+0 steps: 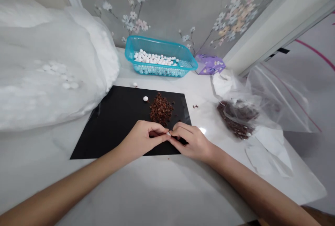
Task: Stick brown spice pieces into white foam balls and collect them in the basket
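Note:
My left hand [146,137] and my right hand [190,140] meet over the near edge of a black mat [117,121]. Both are closed in a pinch around a small white piece [168,133] held between their fingertips. Just beyond the hands lies a pile of small reddish-brown bits [161,109] on the mat. One white bead [145,98] rests on the mat left of the pile. A turquoise basket [185,53] holding many white beads stands at the back.
A big white translucent bag [47,62] with beads fills the left. Clear plastic bags [264,97] with more reddish-brown bits [237,118] lie right. A purple packet [209,64] sits by the floral wall. A stray bead [135,84] lies behind the mat.

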### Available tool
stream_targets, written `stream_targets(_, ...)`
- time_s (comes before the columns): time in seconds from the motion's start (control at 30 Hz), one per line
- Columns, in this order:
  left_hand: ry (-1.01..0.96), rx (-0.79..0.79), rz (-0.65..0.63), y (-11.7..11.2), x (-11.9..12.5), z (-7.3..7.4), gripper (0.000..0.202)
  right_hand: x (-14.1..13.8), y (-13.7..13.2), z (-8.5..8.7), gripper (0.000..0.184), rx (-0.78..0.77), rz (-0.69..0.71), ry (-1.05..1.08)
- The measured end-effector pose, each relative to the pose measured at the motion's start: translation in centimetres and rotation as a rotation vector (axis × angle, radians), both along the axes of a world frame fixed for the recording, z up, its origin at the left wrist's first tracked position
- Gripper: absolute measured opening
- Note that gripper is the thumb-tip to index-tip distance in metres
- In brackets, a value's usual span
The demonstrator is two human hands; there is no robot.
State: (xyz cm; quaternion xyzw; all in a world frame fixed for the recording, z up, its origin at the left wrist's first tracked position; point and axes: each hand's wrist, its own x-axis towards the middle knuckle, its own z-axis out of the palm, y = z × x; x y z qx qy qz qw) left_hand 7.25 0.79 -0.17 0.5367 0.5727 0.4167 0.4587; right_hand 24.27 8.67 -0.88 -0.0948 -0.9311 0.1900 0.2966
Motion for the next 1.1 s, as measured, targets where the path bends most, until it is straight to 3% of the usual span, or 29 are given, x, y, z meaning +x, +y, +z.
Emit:
stream_targets(0.23, -0.055, -0.018, 0.041, 0.31, 0.09, 0.24, 0.013, -0.08, -0.18, -0.35, 0.003, -0.012, -0.063, 0.015)
stream_targets(0.47, -0.13, -0.031, 0.116, 0.55, 0.22, 0.52, 0.017, -0.15, 0.06, -0.36, 0.019, -0.161, -0.227, 0.115)
stream_targets(0.93, -0.045, -0.018, 0.064, 0.48, 0.1, 0.12, 0.015, -0.38, 0.29, -0.26, 0.011, -0.055, -0.076, 0.108)
stream_targets(1.1, -0.015, 0.009, 0.058, 0.34, 0.25, 0.42, 0.016, -0.26, 0.32, -0.07, 0.014, -0.069, -0.085, 0.088)
